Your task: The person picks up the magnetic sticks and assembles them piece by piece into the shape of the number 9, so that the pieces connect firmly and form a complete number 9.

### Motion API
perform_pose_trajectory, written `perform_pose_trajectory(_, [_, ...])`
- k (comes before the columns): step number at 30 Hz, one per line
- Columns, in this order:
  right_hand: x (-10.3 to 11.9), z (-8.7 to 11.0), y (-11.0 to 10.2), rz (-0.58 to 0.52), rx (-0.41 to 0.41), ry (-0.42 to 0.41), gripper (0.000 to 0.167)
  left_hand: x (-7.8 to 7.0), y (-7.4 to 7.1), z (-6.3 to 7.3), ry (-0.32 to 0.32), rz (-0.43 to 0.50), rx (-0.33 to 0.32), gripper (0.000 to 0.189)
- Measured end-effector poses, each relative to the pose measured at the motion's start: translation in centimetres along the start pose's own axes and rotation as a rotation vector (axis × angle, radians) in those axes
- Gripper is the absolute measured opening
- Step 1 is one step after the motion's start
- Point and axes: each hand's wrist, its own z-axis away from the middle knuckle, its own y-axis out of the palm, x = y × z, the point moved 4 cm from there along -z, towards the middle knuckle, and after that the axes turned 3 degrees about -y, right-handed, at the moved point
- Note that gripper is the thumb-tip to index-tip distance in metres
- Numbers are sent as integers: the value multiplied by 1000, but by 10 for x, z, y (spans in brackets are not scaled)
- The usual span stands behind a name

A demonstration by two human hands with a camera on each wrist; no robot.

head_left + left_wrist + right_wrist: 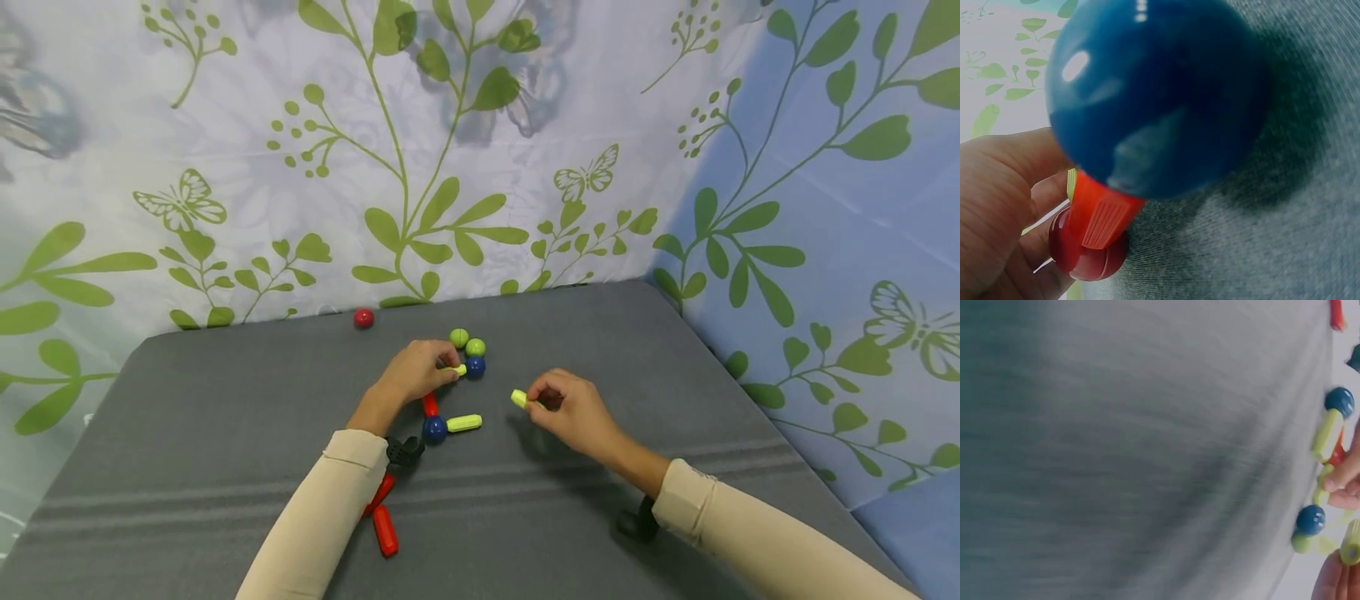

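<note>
My left hand [416,369] pinches a yellow-green rod [461,369] whose end meets a blue ball [476,367]. Two green balls [476,347] lie just behind that ball. Nearer to me, a second blue ball [435,429] joins a red rod [430,405] and another yellow-green rod [464,423]; the red rod's far end runs under the left hand. In the left wrist view, this blue ball [1154,94] looms large, with a red ball [1079,253] beyond the red rod. My right hand [573,410] holds a yellow-green rod [519,398] above the table, apart from the other pieces.
A red ball [363,317] sits near the table's back edge. Two red rods [386,531] lie beside the left forearm, one partly covered by the sleeve. The grey cloth-covered table [225,417] meets a leaf-patterned curtain [465,150] at the back and right.
</note>
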Motion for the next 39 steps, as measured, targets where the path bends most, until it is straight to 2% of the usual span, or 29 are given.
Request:
perform_pose_trajectory(3, [-3, -16, 7, 10, -45, 110, 10, 1, 3, 1, -1, -1, -7, 8])
perform_pose_trajectory(6, [-7, -22, 18, -1, -69, 211, 7, 1, 7, 2, -3, 1, -8, 8])
perform_pose_trajectory(11, [-10, -24, 36, 16, -99, 290, 8, -1, 9, 2, -14, 5, -17, 9])
perform_pose_trajectory(18, [-10, -31, 46, 18, -131, 319, 7, 0, 8, 3, -34, -5, -19, 10])
perform_pose_trajectory(27, [-14, -42, 49, 59, -122, 245, 7, 3, 4, 4, -51, 6, -20, 10])
perform_pose_trajectory(39, [-15, -48, 54, 26, -89, 225, 5, 3, 1, 5, -22, -9, -16, 8])
